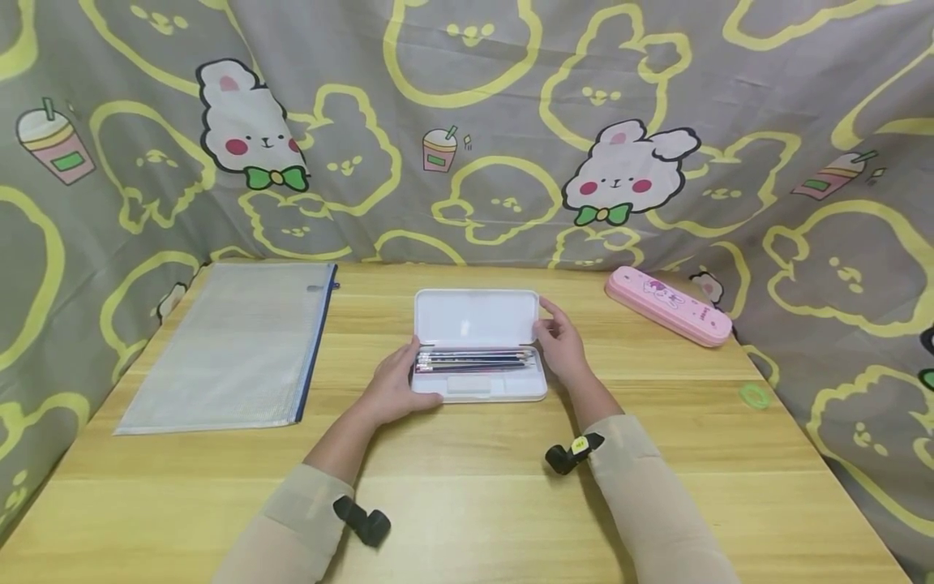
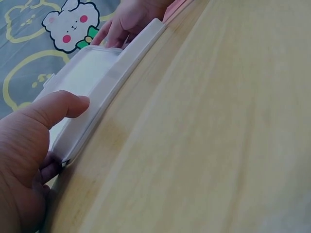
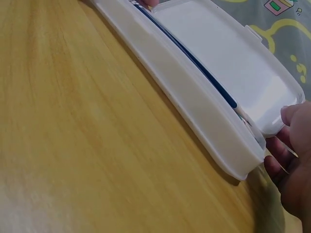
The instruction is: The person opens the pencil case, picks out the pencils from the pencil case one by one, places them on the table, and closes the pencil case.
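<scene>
Both ends of an open white case (image 1: pixel 520 385) are held, around the middle of a wooden counter (image 1: pixel 467 503). The left hand (image 1: pixel 394 385) grips the left end, thumb over the front wall. The right hand (image 1: pixel 563 349) pinches the right edge of the lid (image 1: pixel 474 315), which stands tilted back from its hinge. Several pencils (image 1: pixel 474 359) lie lengthwise inside.

Wood surface stretches from the case to the near side, between the forearms. More wood separates it from a mesh pouch (image 1: pixel 226 349) on the left, near the counter's left and back edges, and from a pink case (image 1: pixel 667 307) lying slantwise close to the right edge. A patterned cloth (image 1: pixel 350 49) hangs just behind the back edge.

A pale block (image 1: pixel 469 384) in the case is hard to make out, white on white. The front wall hides most of the contents from both wrist views, and the right fingertips are partly covered by the lid. The sleeves (image 1: pixel 657 495) are cut off at the bottom. A green ring (image 1: pixel 754 396), near the right edge, is too faint to identify.
</scene>
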